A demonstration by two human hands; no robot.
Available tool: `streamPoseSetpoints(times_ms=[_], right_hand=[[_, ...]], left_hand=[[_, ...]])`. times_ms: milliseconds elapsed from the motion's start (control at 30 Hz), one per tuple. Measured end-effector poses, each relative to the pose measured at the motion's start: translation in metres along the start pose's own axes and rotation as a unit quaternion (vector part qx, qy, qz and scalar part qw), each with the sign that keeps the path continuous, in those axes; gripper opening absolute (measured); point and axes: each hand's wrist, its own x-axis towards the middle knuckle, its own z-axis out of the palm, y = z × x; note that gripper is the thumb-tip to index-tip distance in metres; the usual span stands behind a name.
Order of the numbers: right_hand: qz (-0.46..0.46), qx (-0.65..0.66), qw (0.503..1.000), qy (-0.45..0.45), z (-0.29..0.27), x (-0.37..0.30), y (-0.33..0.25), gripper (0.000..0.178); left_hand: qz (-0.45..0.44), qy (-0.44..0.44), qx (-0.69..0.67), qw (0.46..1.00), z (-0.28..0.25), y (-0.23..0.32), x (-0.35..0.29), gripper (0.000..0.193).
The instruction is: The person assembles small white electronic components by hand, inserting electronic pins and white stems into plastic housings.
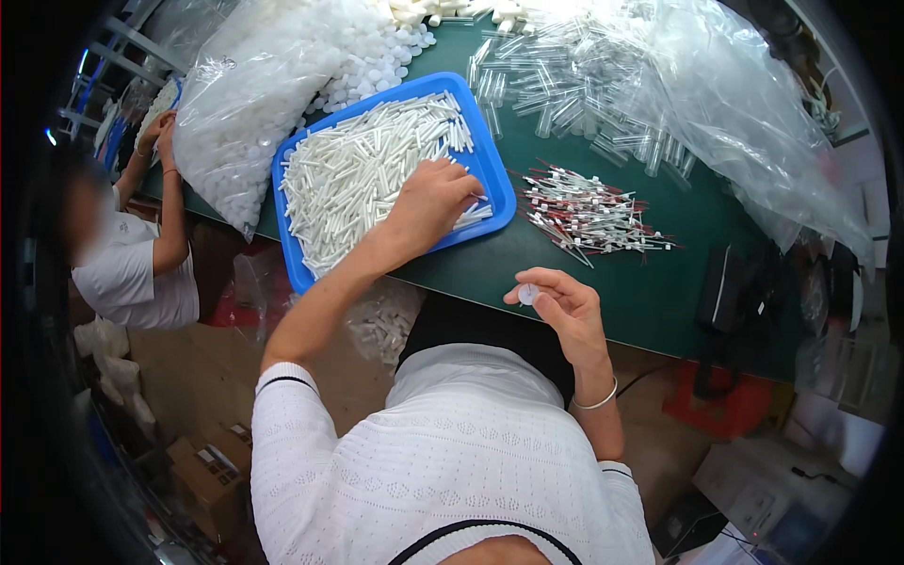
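My left hand (428, 209) reaches over the right part of a blue tray (499, 179) heaped with short white sticks (363, 169). Its fingers are bent and drawn together among the sticks. A pale end shows beside the fingertips, but whether they grip it is unclear. At the table's front edge, my right hand (573, 315) pinches a small round translucent white cap (528, 294) between thumb and fingers. Beyond that hand lies a pile of thin red and white wire-like pieces with small white ends (589, 212).
A clear plastic bag (254, 113) of white round caps stands behind the tray. Clear tubes (574, 89) spill from another bag (734, 104) at the back right of the green table (452, 281). A co-worker (141, 254) sits at the left. A black bag (730, 301) is at the right.
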Motion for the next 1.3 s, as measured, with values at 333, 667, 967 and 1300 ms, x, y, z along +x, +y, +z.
streamPoseSetpoints(times_ms=[333, 667, 967, 1300], right_hand=[[-0.172, 0.083, 0.961, 0.199, -0.004, 0.018, -0.001, 0.028], [-0.211, 0.067, 0.959, 0.180, 0.010, 0.026, 0.003, 0.028], [-0.242, -0.069, 0.953, 0.170, 0.015, 0.017, -0.002, 0.027], [-0.198, 0.039, 0.962, 0.184, 0.010, 0.022, 0.001, 0.027]], left_hand=[[-0.115, -0.046, -0.222, 0.967, 0.002, 0.042, -0.008, 0.013], [-0.160, 0.021, -0.470, 0.868, 0.035, 0.059, -0.039, 0.018], [-0.082, 0.102, -0.340, 0.931, 0.029, 0.059, -0.038, 0.011], [-0.164, 0.016, -0.422, 0.892, 0.015, 0.071, -0.037, 0.008]])
